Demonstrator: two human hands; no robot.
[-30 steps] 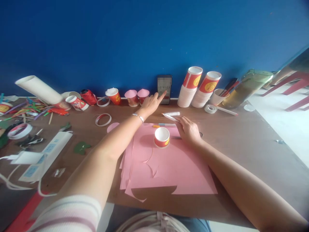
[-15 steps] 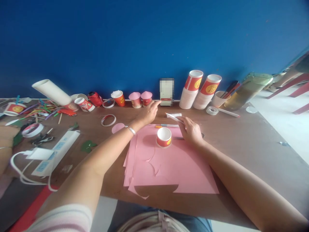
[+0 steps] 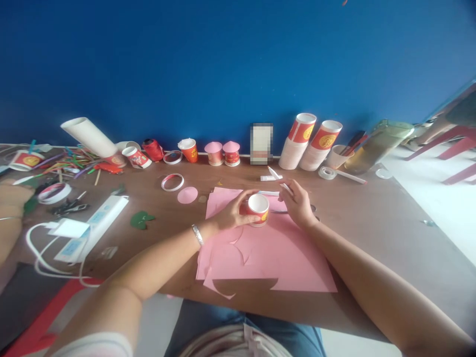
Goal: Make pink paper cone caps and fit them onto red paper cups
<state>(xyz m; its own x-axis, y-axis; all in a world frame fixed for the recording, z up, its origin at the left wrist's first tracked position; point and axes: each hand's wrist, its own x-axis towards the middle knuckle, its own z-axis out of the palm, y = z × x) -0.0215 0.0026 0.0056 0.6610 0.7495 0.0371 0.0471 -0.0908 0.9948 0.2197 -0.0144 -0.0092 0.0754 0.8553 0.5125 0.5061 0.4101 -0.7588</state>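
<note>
My left hand (image 3: 235, 213) wraps round a short red and white paper cup (image 3: 259, 204), thumb in front and fingers on the far side. The cup stands upright, mouth up, over pink paper sheets (image 3: 282, 258) with a curved piece cut from the front edge. Just right of the cup, my right hand (image 3: 299, 204) is closed on a white pen (image 3: 275, 173) whose pointed end sticks up and away from me. Beyond it lies a small white tube (image 3: 268, 178). Scissors (image 3: 314, 209), partly hidden by the right hand, rest on the paper.
Along the blue wall stand two small cups with pink cone tops (image 3: 231, 147), a blurred upright card-like object (image 3: 261, 144) and stacked paper cups (image 3: 293, 151). At left are a white power strip (image 3: 107, 218), a pink paper disc (image 3: 187, 195) and another person's arm (image 3: 9, 213).
My left hand has come down from beside the blurred upright object and taken hold of the cup. The right hand keeps the pen, now tilted more upright. The view has shifted slightly.
</note>
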